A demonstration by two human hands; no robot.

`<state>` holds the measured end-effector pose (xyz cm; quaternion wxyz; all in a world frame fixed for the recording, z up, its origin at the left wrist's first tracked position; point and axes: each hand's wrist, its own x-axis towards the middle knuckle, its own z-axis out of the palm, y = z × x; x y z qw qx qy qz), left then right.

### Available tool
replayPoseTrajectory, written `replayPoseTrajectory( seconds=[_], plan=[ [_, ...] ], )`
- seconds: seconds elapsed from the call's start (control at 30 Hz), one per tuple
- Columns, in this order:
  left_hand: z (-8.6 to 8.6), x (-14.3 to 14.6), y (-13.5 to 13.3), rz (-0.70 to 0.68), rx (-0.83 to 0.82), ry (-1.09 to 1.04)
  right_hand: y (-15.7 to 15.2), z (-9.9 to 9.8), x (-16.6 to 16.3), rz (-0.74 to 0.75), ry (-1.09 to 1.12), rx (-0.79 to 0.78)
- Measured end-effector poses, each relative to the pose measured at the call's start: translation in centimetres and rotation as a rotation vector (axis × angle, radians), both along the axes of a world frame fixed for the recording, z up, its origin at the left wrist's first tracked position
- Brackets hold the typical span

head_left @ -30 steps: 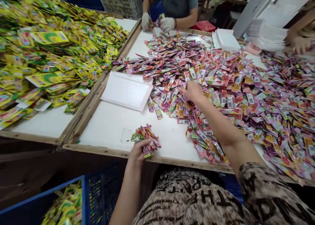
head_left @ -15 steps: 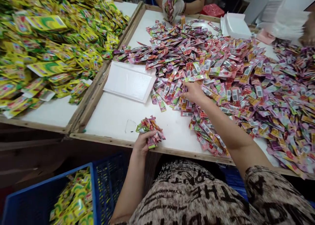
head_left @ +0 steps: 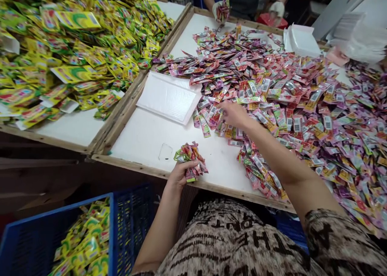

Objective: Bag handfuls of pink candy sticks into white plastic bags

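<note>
My left hand (head_left: 180, 173) is closed around a bunch of small candy packets (head_left: 194, 160), pink, red and green, just above the table's front edge. My right hand (head_left: 234, 114) reaches over the near left side of a big pile of similar packets (head_left: 272, 86). Its fingers are bent together and touch the pile; whether a packet is between them is hidden. White padded sleeves (head_left: 169, 96) lie flat on the table (head_left: 133, 135), left of that hand.
Yellow packets (head_left: 99, 46) heap beyond a wooden divider (head_left: 121, 119). A blue crate (head_left: 112, 235) with yellow packets stands below left. Across the table a co-worker's gloved hand (head_left: 218, 11) holds packets; the other glove (head_left: 277, 9) is by a red container (head_left: 269, 20). White packaging (head_left: 302, 40) lies at the back.
The view has shifted, so the table sits further right. My right hand has moved a little left over the pile. The co-worker's hands have parted, one now at the red container.
</note>
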<state>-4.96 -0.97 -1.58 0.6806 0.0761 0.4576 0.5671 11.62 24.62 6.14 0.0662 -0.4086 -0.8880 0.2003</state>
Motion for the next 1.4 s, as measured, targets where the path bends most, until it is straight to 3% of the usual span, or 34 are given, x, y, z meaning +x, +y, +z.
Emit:
replayPoseTrajectory(
  seconds=[0.1, 0.17, 0.3, 0.4, 0.5, 0.6, 0.7, 0.87, 0.97, 1.1, 1.2, 1.3, 1.4],
  plan=[
    [-0.1, -0.1, -0.1, 0.007, 0.014, 0.004, -1.6, -1.6, -4.2, 0.335, -0.326, 0.147],
    [-0.2, -0.1, -0.1, 0.002, 0.031, -0.004, -2.5, -2.1, -4.7, 0.453, -0.39, 0.202],
    [-0.2, -0.1, -0.1, -0.006, 0.018, -0.038, -4.2, -1.7, -0.9, 0.467, -0.308, 0.147],
    [0.1, -0.1, 0.0, -0.031, 0.01, -0.052, -5.2, -0.2, 3.0, 0.457, -0.277, -0.062],
    [0.3, -0.1, 0.0, -0.042, 0.016, -0.047, -4.8, 1.8, 5.2, 0.369, -0.309, -0.28],
    [0.4, 0.0, 0.0, -0.029, 0.026, -0.034, -2.6, 3.0, 4.2, 0.093, -0.268, -0.136],
    [0.4, 0.1, 0.0, -0.013, 0.032, -0.019, -0.6, 1.8, 0.4, -0.097, -0.27, 0.038],
    [0.1, 0.0, 0.1, -0.003, 0.042, 0.001, 0.4, -1.2, -5.0, -0.103, -0.436, -0.06],
    [0.1, -0.1, 0.0, -0.015, 0.054, -0.007, 2.1, -0.5, -3.3, -0.14, -0.385, -0.143],
    [0.4, -0.1, 0.0, -0.045, 0.053, -0.02, 4.0, 0.5, 1.5, -0.276, -0.431, -0.031],
    [0.3, -0.1, 0.0, -0.036, 0.043, -0.022, 2.8, -0.6, 3.4, -0.288, -0.49, 0.032],
    [0.2, 0.0, 0.0, -0.061, 0.063, -0.028, 0.7, -2.1, 4.3, -0.195, -0.389, -0.002],
    [0.2, 0.0, 0.0, -0.07, 0.073, -0.038, -0.5, -2.7, 5.1, -0.244, -0.285, -0.047]
  ],
)
